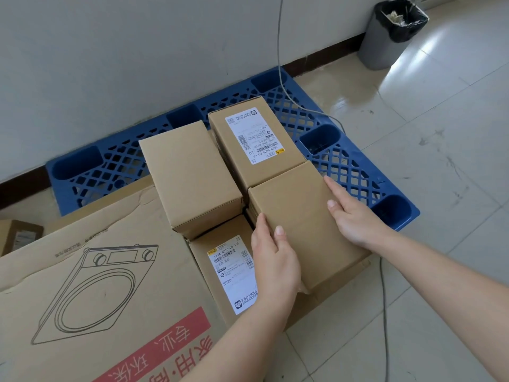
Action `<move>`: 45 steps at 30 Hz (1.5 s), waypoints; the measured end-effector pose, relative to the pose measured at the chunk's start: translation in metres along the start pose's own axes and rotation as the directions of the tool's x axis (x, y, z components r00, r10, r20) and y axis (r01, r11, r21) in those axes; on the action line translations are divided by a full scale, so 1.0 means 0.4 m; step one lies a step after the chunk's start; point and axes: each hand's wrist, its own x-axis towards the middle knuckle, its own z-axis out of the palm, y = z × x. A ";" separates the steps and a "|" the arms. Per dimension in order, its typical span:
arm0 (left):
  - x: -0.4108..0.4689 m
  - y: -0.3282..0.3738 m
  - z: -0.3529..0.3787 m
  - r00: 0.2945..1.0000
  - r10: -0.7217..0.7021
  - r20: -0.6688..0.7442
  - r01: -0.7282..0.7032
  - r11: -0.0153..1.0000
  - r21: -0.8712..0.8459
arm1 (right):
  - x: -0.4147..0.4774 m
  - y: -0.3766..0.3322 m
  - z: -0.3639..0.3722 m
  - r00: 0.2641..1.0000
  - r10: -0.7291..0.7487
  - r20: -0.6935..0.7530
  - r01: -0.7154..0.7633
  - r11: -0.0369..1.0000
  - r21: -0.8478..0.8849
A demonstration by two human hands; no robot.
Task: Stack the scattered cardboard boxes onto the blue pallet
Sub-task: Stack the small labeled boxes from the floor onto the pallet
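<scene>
The blue pallet (344,161) lies on the floor against the wall. Several cardboard boxes stand on it in a tight block. A plain box (190,175) is at the left, a labelled box (253,139) behind at the right, and a lower labelled box (228,271) at the front. I grip a plain brown box (303,216) from both sides at the front right of the block, on top of another box. My left hand (272,260) presses its left side with the thumb on top. My right hand (349,213) holds its right edge.
A large flattened carton (96,299) printed with an appliance drawing covers the pallet's left front. A small box (19,235) lies at the far left. A grey bin (391,34) with a black bag stands by the wall. A cable (283,78) crosses the pallet.
</scene>
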 end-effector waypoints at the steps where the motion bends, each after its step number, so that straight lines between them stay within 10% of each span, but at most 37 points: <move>1: 0.000 0.002 -0.002 1.000 -0.002 0.007 0.002 1.000 -0.002 | 0.000 -0.002 0.000 1.000 0.001 -0.007 -0.001 1.000 -0.009; 17: -0.008 0.045 -0.173 0.997 0.049 -0.067 -0.057 0.991 -0.123 | -0.030 -0.231 0.097 0.892 -0.331 -0.308 0.324 0.943 -0.076; 45: -0.114 -0.174 -1.362 0.761 -0.046 -0.648 -0.217 0.922 -0.321 | -0.315 -0.989 1.033 0.768 -0.640 0.026 0.641 0.767 -0.029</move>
